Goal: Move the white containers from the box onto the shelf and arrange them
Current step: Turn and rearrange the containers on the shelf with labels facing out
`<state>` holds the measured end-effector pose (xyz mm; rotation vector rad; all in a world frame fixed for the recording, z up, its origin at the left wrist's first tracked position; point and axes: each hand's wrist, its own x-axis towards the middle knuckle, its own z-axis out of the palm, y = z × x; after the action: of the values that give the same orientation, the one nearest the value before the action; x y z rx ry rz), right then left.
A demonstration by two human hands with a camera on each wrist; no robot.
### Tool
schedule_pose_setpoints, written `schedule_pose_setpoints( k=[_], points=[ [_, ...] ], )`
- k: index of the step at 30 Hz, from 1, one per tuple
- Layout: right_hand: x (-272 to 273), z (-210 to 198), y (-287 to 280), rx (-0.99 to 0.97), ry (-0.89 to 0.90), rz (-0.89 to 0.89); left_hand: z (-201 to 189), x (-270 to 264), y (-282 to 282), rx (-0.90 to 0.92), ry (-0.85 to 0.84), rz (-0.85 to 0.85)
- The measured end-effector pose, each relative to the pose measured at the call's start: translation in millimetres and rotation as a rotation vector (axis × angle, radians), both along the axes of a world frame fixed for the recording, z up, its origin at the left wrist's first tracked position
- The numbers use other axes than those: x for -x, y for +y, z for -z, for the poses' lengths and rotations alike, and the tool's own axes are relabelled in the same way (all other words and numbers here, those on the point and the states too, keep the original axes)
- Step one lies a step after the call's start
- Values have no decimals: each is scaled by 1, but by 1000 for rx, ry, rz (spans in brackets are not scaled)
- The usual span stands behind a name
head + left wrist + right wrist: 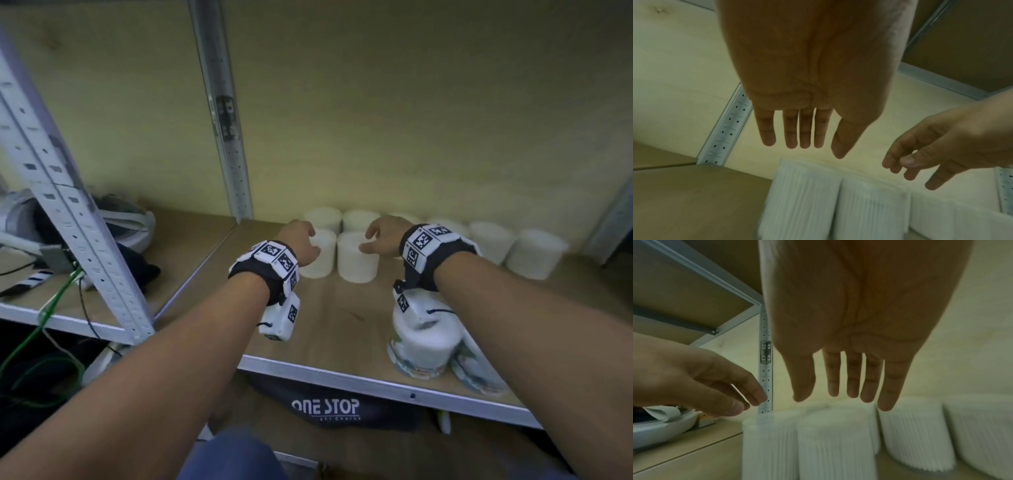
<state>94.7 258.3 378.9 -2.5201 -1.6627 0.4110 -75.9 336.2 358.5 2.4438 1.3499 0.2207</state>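
- Both forearms are stretched over the shelf (329, 318); the left hand (301, 240) and right hand (385, 236) are held spread and relaxed, nothing gripped.
- White containers (358, 257) are stood at the back, two forming a front row.
- Judged best: these two are nudged together, flush.
- Room is left in front; an upright post (233, 154) bounds the left.
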Motion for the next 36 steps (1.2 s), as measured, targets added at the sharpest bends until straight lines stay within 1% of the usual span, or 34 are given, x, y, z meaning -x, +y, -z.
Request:
schedule_pose_setpoints(
  k=[5,8,12,13,14,15,16,17,18,20,21,22,23,25,26,27,29,31,36],
  points=[
    [-2,5,34,150,-123,-5,3,-11,24,-24,30,11],
    [-4,16,55,196,-150,-7,7,-19,33,-24,87,31],
    [-37,39,102,306,-234,-29,8,-27,37,-55,147,51],
    [-40,39,106,354,-253,-46,9,-28,38,-64,154,52],
    [-39,37,106,365,-235,-30,10,-29,38,-70,157,54],
    [-46,43,114,386,-234,-26,10,-30,39,-74,157,55],
    [-38,38,109,409,-214,-21,10,-30,39,-77,157,57],
    [-44,46,118,451,-229,-4,11,-30,39,-79,160,58],
    [-59,60,132,442,-256,9,12,-30,39,-86,159,62],
    [-108,107,179,452,-233,-29,12,-30,39,-103,155,72],
    [-119,117,191,410,-229,-62,12,-29,38,-106,149,74],
    [-121,118,189,380,-244,-88,12,-28,37,-107,146,77],
    [-112,109,178,356,-240,-67,11,-27,37,-106,144,75],
    [-67,65,123,294,-282,-42,12,-26,36,-104,134,76],
    [-27,29,83,272,-277,-60,12,-25,35,-104,129,79],
    [-15,18,67,246,-242,-61,12,-25,35,-105,125,79],
    [-10,8,55,261,-223,-112,12,-25,34,-107,119,79],
    [-15,9,59,240,-172,-102,13,-25,33,-109,117,75],
    [-14,12,60,165,-232,-69,11,-26,34,-103,116,58]
  ],
)
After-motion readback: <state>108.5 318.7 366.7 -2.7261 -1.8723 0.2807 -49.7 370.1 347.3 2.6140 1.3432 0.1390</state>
